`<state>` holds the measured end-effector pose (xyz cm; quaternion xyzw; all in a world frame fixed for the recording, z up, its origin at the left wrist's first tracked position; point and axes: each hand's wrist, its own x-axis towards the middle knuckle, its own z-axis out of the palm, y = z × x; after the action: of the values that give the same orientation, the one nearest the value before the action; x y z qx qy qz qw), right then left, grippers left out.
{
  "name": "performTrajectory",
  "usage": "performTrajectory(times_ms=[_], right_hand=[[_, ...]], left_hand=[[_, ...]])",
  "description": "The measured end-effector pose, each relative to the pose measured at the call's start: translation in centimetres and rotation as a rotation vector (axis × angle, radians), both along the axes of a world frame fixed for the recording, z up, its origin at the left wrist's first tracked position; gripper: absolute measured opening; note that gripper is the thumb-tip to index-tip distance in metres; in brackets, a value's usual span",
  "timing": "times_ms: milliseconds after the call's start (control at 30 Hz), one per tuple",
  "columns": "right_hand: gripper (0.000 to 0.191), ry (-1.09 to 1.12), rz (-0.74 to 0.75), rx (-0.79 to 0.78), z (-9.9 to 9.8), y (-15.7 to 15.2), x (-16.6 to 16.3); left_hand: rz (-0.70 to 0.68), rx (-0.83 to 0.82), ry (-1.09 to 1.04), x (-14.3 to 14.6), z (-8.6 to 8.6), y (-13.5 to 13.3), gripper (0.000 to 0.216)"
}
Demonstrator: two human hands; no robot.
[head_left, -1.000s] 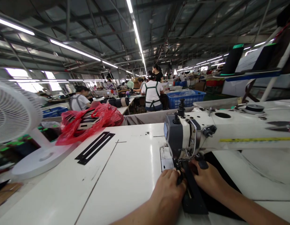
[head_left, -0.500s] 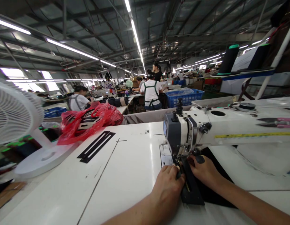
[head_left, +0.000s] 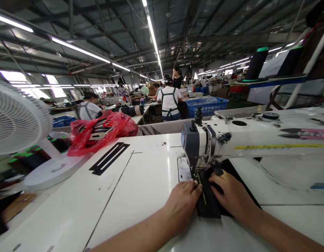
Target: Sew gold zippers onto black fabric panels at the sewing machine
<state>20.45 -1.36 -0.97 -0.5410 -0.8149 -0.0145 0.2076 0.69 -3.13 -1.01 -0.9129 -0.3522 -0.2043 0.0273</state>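
A white sewing machine [head_left: 230,141] stands on the white table [head_left: 141,189]. Under its needle lies a black fabric piece [head_left: 207,204] with a zipper line running along it. My left hand [head_left: 181,203] rests on the fabric's left edge, fingers curled and pressing it down. My right hand [head_left: 231,196] lies flat on the fabric's right side, fingertips close to the presser foot. Both hands hold the piece against the table.
A white fan [head_left: 17,122] stands at the left. A red plastic bag [head_left: 101,131] with dark pieces and flat black strips [head_left: 109,158] lie on the table's far left. Pink-handled snips [head_left: 306,132] rest on the machine arm. Other people work at tables behind.
The black piece has fed further under the needle, and both hands have followed it toward the machine. The view has shifted slightly.
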Motion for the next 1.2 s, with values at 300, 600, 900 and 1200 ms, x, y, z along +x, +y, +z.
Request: performTrajectory(times_ms=[300, 600, 900, 1200], right_hand=[[0.042, -0.082, 0.501, 0.26, -0.3, -4.3, 1.9], [0.04, -0.065, 0.514, 0.332, -0.1, -2.8, 1.5], [0.033, 0.037, 0.463, 0.287, -0.3, -1.0, 1.1], [0.033, 0.14, 0.411, 0.264, -0.2, -0.1, 0.7]], left_hand=[[-0.092, 0.291, -0.072, 0.5, -0.3, -1.7, 0.022], [-0.116, 0.31, -0.11, 0.7, -0.5, -0.3, 0.022], [-0.082, 0.237, -0.084, 0.5, -0.3, 1.4, 0.025], [-0.048, 0.054, -0.151, 0.0, -0.3, 2.4, 0.018]])
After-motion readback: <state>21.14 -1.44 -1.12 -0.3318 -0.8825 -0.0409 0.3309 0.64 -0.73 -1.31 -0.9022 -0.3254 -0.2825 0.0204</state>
